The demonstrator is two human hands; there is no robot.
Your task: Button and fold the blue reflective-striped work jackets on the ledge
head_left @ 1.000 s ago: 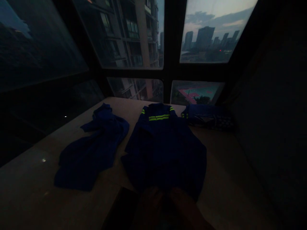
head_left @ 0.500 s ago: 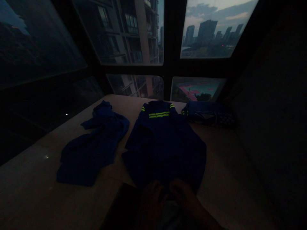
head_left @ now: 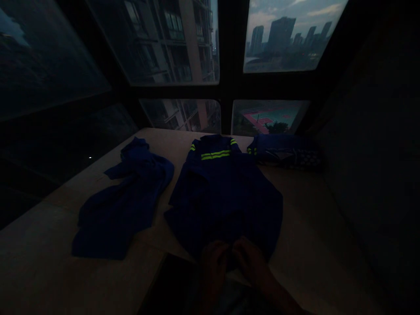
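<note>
A dark blue work jacket (head_left: 226,188) with yellow-green stripes lies spread out in front of me, its collar toward the windows. At its near edge my left hand (head_left: 215,259) has curled fingers closed on the cloth. Close beside it, my right hand (head_left: 248,257) also grips the jacket's hem, fingers bent inward. Between the two hands a small fold of fabric shows. The dim light hides most finger detail.
Another crumpled blue garment (head_left: 127,201) lies to the left on the pale ledge (head_left: 308,210). A folded blue bundle (head_left: 282,151) with patterned cloth sits at the back right. Dark-framed windows (head_left: 226,92) stand behind, and a wall rises on the right.
Both hands have moved slightly up and closer together at the jacket's hem. The camera view has shifted a little; the garments otherwise lie as before.
</note>
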